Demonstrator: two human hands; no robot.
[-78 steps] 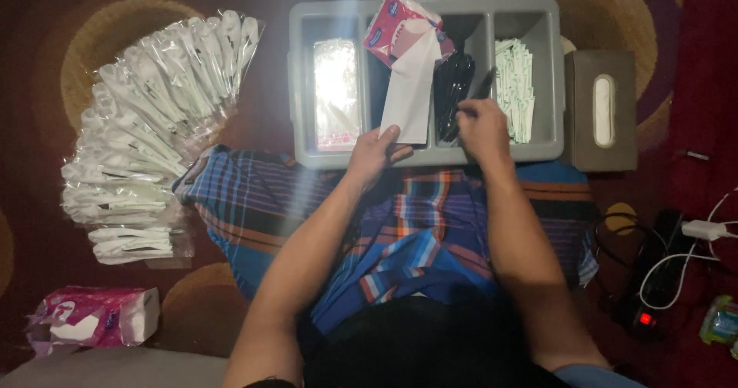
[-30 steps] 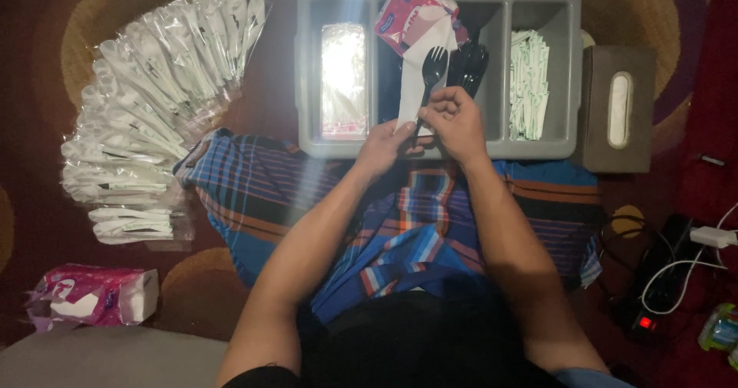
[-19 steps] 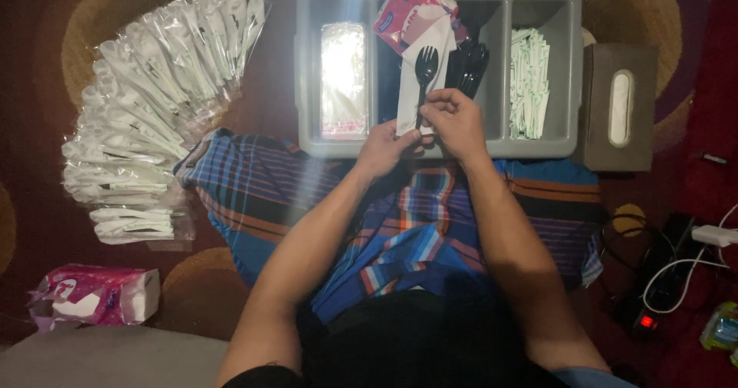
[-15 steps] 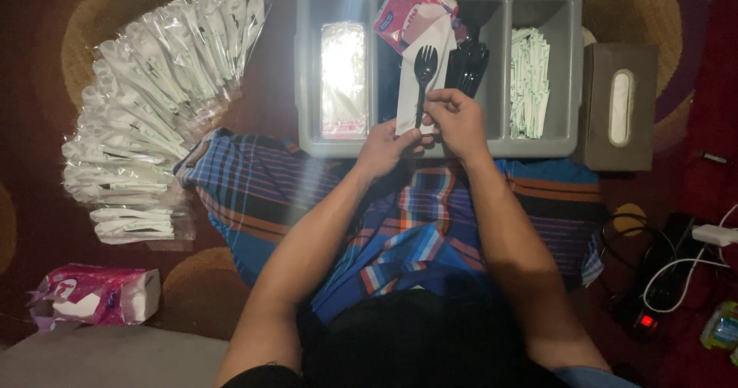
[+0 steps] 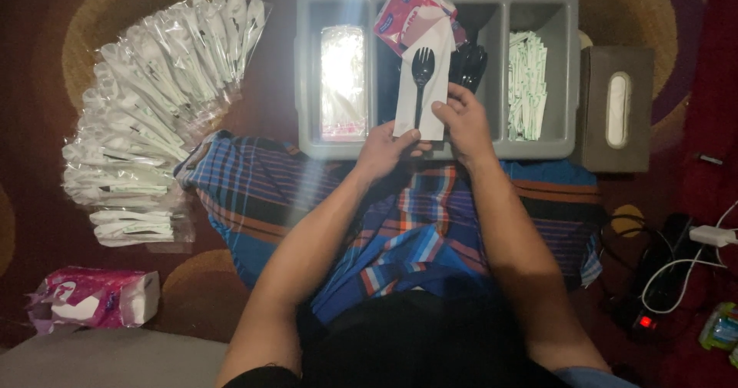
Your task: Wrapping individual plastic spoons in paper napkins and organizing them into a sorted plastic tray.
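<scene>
A person's left hand (image 5: 388, 146) and right hand (image 5: 463, 120) pinch the lower edge of a white napkin (image 5: 425, 88) with a black plastic fork (image 5: 420, 76) lying on it, both grips closed on it above a grey 4-compartment tray (image 5: 307, 73). Wrapped cutlery packets (image 5: 154, 103) fan out on the floor to the left, and a brown tissue box (image 5: 615, 111) sits just beside the tray's right wall.

Pink-white tissue pack (image 5: 411, 11) upper centre, in grey tray (image 5: 307, 65). Second pink pack (image 5: 92, 299) lower left. Clear sachets (image 5: 146, 103) fanned upper left.
</scene>
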